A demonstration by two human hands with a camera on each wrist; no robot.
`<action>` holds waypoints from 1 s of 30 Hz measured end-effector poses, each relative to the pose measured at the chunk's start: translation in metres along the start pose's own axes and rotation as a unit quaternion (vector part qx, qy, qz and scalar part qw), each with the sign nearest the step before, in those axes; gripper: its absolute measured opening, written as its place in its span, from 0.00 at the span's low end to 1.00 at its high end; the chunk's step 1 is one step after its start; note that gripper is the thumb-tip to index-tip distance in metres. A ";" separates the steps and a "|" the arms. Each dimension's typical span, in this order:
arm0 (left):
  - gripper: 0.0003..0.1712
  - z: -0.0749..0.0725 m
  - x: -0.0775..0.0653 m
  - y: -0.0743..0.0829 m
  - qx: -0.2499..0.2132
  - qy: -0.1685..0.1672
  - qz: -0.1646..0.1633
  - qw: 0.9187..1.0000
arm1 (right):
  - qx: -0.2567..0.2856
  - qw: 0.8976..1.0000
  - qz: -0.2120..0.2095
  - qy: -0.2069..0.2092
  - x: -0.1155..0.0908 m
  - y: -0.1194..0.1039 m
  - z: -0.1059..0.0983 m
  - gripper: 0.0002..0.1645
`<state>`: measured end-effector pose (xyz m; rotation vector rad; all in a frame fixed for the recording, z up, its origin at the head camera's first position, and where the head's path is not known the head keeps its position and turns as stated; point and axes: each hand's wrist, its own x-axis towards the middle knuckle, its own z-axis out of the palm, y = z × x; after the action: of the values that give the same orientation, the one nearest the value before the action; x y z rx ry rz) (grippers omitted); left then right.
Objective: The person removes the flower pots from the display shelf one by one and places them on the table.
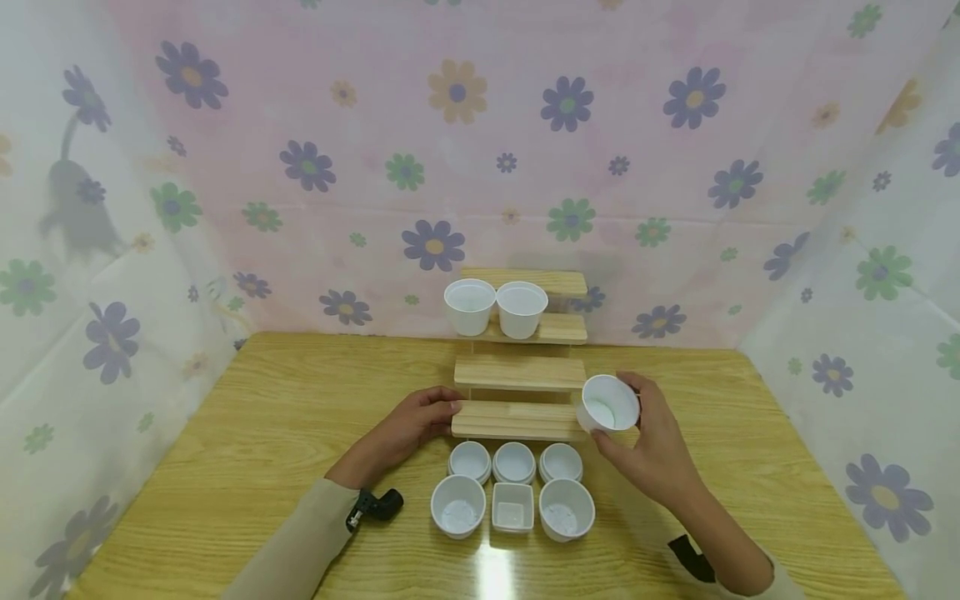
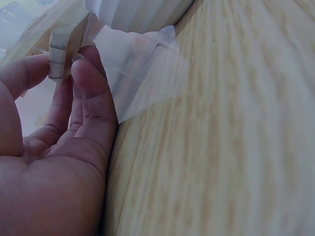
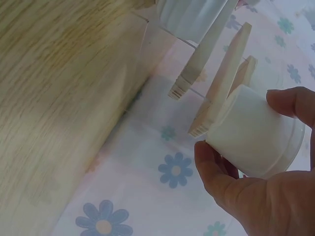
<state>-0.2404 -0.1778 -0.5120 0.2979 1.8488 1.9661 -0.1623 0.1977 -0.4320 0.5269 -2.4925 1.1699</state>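
Note:
My right hand (image 1: 660, 454) holds a white plastic cup (image 1: 609, 403) at the right end of a stepped wooden display stand (image 1: 520, 373). In the right wrist view, the thumb and fingers lie on either side of the cup (image 3: 256, 132), close to the end of a plank (image 3: 221, 83). At the stand's left end, my left hand (image 1: 408, 429) pinches the lowest plank (image 1: 520, 420). The left wrist view shows thumb and fingers around that plank's end (image 2: 58, 54). Two white cups (image 1: 522, 310) sit side by side on an upper step.
In front of the stand, small round white bowls (image 1: 514, 463) form a row. Nearer to me are two round white cups (image 1: 458, 507) with a square white cup (image 1: 513, 508) between them. Flowered cloth (image 1: 510, 192) hangs behind and beside the wood-grain table (image 1: 315, 392).

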 end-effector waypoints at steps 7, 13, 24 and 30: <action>0.22 0.001 0.001 0.001 -0.003 0.002 0.000 1.000 | -0.036 0.999 0.013 -0.014 -0.009 0.002 -0.002 0.53; 0.22 0.000 0.001 0.000 0.001 -0.001 0.003 1.000 | -0.058 0.998 -0.011 -0.016 -0.012 0.002 -0.002 0.56; 0.22 0.001 0.000 0.002 0.001 -0.002 0.001 1.000 | -0.069 0.996 0.010 -0.049 -0.013 -0.002 -0.010 0.49; 0.21 0.002 0.000 0.003 0.000 -0.004 0.001 1.000 | -0.071 0.993 0.055 -0.076 -0.010 -0.005 -0.015 0.48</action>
<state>-0.2398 -0.1767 -0.5094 0.3084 1.8432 1.9642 -0.1488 0.2084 -0.4246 0.4602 -2.7424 1.0151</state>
